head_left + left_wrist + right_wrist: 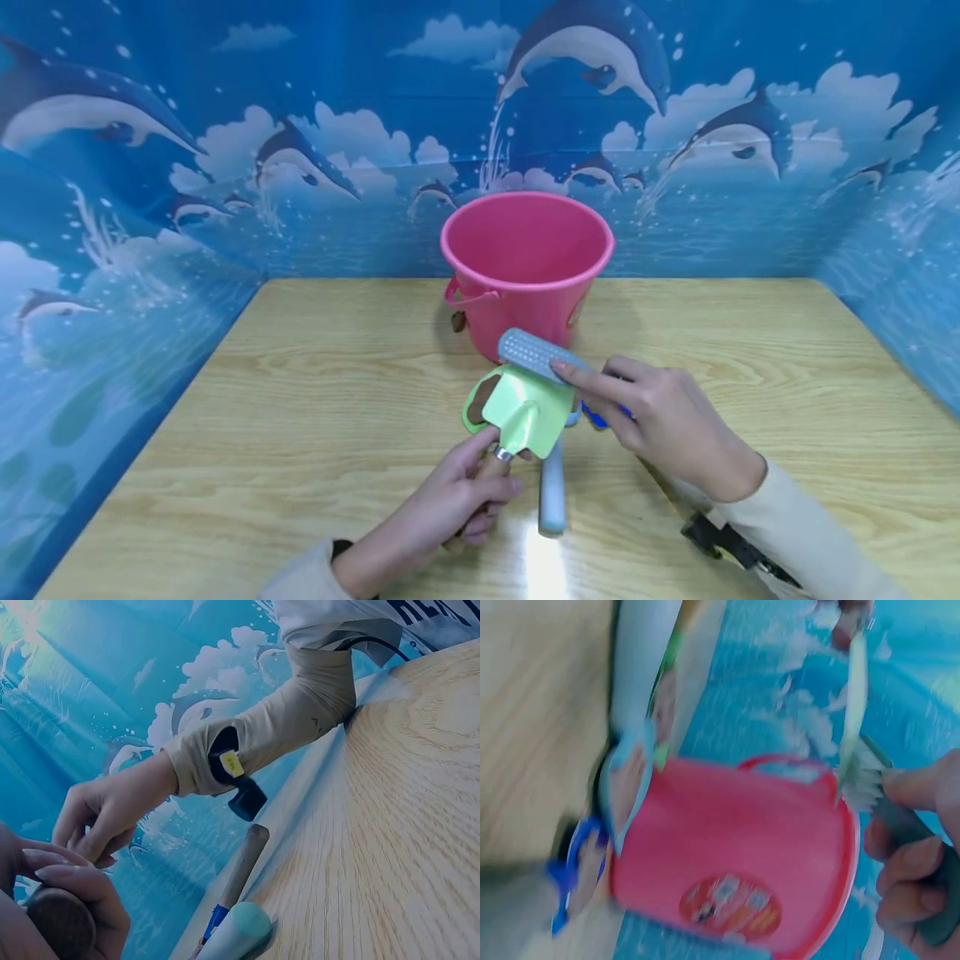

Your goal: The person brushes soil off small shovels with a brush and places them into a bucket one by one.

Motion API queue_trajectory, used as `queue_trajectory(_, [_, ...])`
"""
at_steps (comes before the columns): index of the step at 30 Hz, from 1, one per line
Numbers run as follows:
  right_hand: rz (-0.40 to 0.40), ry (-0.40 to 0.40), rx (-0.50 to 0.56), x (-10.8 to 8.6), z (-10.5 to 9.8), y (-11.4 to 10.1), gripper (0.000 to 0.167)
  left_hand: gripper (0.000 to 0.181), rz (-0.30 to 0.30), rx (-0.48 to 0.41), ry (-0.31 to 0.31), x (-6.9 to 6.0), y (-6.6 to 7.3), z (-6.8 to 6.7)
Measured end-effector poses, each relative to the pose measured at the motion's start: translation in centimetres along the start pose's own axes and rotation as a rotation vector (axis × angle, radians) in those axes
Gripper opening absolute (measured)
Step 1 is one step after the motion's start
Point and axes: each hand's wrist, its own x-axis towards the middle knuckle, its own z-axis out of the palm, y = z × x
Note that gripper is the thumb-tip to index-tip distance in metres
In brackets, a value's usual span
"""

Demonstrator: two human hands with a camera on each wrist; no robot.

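Head view: left fingers grip a trowel, right fingers a brush at its edge, tabletop spreading wide leftward

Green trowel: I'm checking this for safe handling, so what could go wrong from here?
The brush has its bristles close against the green trowel, so hard strokes might twist it in the left grip. Any loosened bits could drop onto the light-blue tool lying below. The pink bucket stands just beyond, so a long stroke by the right grip might bump it.
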Motion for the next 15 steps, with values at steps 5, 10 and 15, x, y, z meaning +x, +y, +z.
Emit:
queue_trajectory(5, [0.117, 0.014, -0.131, -0.1, -0.3, 1.3, 0.036, 0.031, -0.007, -0.116, 0.001, -0.1, 0.2, -0.1])
queue_trajectory(10, [0.066, 0.071, 0.009, 0.2, 0.2, -0.5, 0.030, 0.021, -0.035, -0.253, -0.003, -0.1, 0.5, -0.3])
queue_trajectory(15, [-0.110, 0.030, 0.126, 0.3, 1.0, -3.3, 0.035, 0.022, -0.056, -0.373, -0.006, -0.2, 0.9, -0.4])
